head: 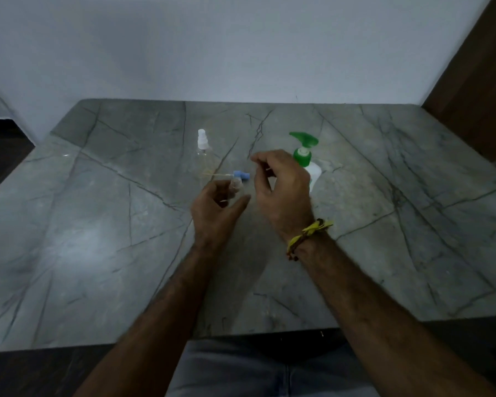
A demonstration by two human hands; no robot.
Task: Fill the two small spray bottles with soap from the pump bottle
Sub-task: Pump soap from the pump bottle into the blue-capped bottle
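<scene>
Gripping the small bottle (235, 186) in your left hand (215, 207), your empty, loosely curled right hand (281, 184) sits just before the pump bottle (305, 159).

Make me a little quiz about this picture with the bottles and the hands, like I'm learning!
1. True or false: the pump bottle has a green top.
2. Where is the blue spray top? A) lying on the table B) screwed onto the pump bottle C) inside a box
3. Fill in the gap: the yellow wristband is on the person's ___ arm.

Key: 1 true; 2 A; 3 right.
</scene>
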